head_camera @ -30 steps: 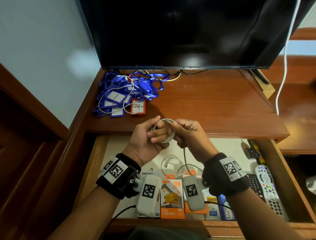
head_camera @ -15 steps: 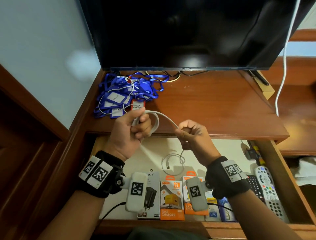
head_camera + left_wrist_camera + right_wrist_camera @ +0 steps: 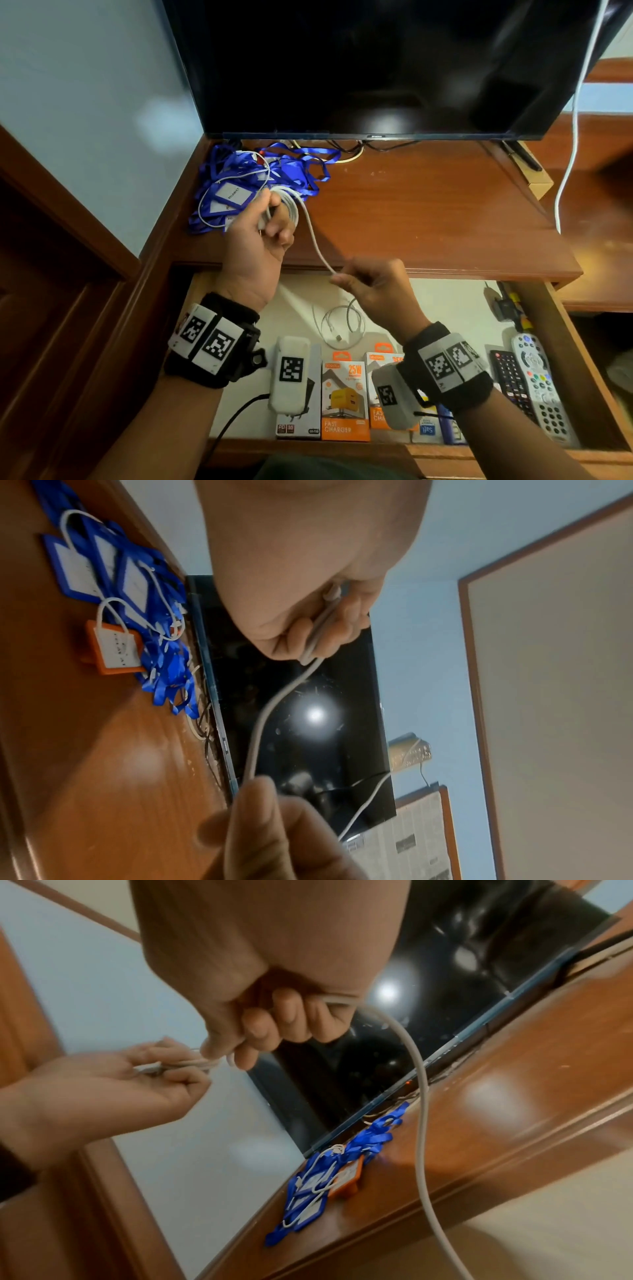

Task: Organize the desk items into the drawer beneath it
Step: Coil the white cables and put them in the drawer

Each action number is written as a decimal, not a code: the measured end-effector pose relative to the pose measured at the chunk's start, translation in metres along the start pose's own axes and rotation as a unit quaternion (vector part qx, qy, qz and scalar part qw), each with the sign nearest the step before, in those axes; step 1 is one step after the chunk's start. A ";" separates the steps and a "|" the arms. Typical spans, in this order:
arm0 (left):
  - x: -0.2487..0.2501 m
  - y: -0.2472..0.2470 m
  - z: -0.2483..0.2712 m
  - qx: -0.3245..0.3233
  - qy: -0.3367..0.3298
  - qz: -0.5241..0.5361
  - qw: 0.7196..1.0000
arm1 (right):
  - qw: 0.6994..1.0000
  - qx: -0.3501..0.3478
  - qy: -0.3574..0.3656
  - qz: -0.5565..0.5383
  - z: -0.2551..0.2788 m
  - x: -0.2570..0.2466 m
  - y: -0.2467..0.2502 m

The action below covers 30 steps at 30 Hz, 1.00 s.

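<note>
The left hand [image 3: 259, 240] grips a small coil of thin white charging cable [image 3: 310, 226] above the near left part of the brown wooden worktop [image 3: 428, 212], just this side of the heap of blue lanyards with badge holders [image 3: 239, 185]. The right hand [image 3: 375, 291] pinches the cable's running length lower down, over the open wooden drawer [image 3: 575, 342], so the span between them hangs in a shallow curve, likely to feed the next loop neatly. The loose tail drops into the drawer, beside the orange charger boxes [image 3: 344, 401] and grey remote controls [image 3: 536, 383] lying there.
</note>
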<state>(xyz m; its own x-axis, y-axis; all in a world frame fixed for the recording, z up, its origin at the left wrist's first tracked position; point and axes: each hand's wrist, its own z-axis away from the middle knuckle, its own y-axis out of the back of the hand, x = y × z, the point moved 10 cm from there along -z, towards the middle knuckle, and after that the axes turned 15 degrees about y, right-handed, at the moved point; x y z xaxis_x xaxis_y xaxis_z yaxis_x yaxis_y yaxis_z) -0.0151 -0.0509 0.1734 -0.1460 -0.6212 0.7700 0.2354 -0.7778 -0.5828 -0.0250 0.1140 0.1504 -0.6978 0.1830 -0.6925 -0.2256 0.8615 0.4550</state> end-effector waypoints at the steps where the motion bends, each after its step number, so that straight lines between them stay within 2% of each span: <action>1: -0.001 -0.003 0.000 0.006 -0.003 -0.018 1.000 | 1.000 -0.012 0.005 -0.001 -0.001 -0.004 -0.003; 5: -0.001 -0.010 0.003 0.045 -0.051 -0.162 0.984 | 0.998 -0.052 0.026 -0.034 -0.008 -0.018 -0.007; 8: -0.012 -0.014 0.001 0.057 -0.041 -0.263 0.962 | 0.994 -0.061 0.040 -0.075 -0.017 -0.030 -0.005; 13: -0.035 -0.031 0.002 0.001 0.000 -0.300 0.954 | 0.991 -0.044 0.020 -0.126 -0.027 -0.033 0.002; 17: -0.050 -0.032 0.002 -0.015 0.043 -0.337 0.940 | 0.981 0.010 -0.015 -0.192 -0.031 -0.025 0.012; 19: -0.060 -0.034 0.004 -0.054 0.076 -0.340 0.936 | 0.974 0.046 -0.018 -0.220 -0.032 -0.021 0.023; 21: -0.067 -0.040 0.009 -0.105 0.102 -0.309 0.940 | 0.977 0.083 -0.030 -0.193 -0.032 -0.011 0.037; 24: -0.073 -0.048 0.017 -0.159 0.132 -0.257 0.944 | 0.975 0.101 -0.051 -0.192 -0.030 0.001 0.045; 30: -0.066 -0.041 0.014 -0.153 0.161 -0.162 0.961 | 0.952 0.133 -0.110 -0.254 -0.016 0.016 0.029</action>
<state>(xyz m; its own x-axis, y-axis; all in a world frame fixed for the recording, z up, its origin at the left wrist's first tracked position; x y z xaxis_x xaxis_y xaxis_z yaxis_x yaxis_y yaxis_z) -0.0017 0.0234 0.1503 -0.4649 -0.3001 0.8329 -0.1596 -0.8970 -0.4123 -0.0537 0.1343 0.1619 -0.3800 -0.2192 -0.8986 -0.2946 0.9496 -0.1070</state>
